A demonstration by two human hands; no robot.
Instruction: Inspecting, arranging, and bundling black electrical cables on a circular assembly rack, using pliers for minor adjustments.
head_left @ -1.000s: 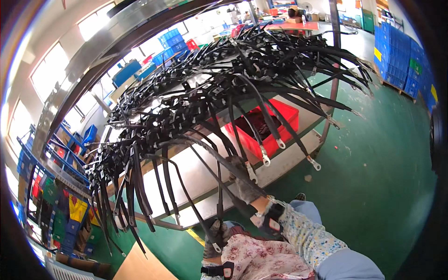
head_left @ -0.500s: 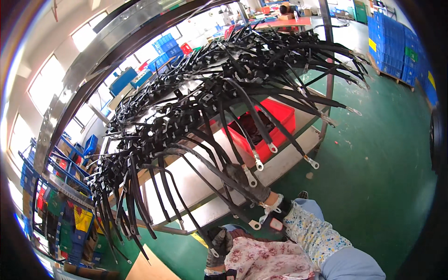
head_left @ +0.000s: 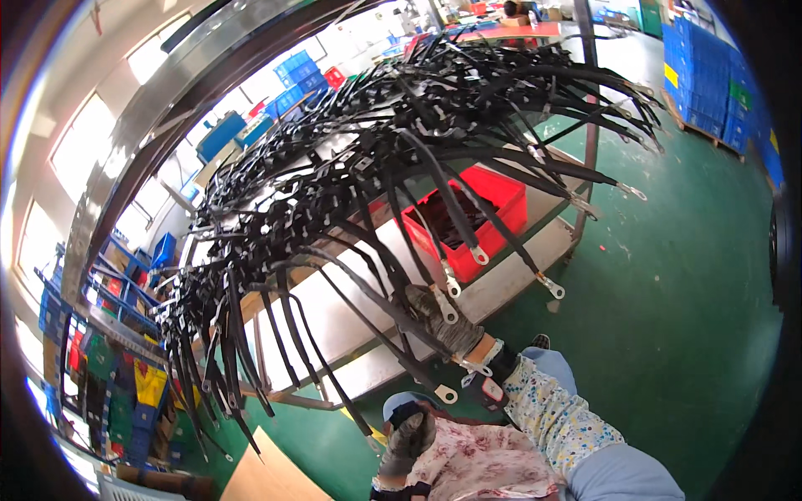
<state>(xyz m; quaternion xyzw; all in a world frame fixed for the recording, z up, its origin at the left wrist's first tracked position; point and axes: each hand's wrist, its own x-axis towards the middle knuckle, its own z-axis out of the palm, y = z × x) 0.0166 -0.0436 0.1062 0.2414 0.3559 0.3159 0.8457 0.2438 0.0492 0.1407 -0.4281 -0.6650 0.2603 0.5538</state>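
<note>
Black cables cross before right fingers, near curled left fingers; cannot tell either grip.

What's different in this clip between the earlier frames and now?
The left hand has moved right, clear of the cable end that overlapped it earlier; whether its fingers had gripped that cable is unclear. The right hand stays among the hanging cables, and the red bin is still below them.
</note>
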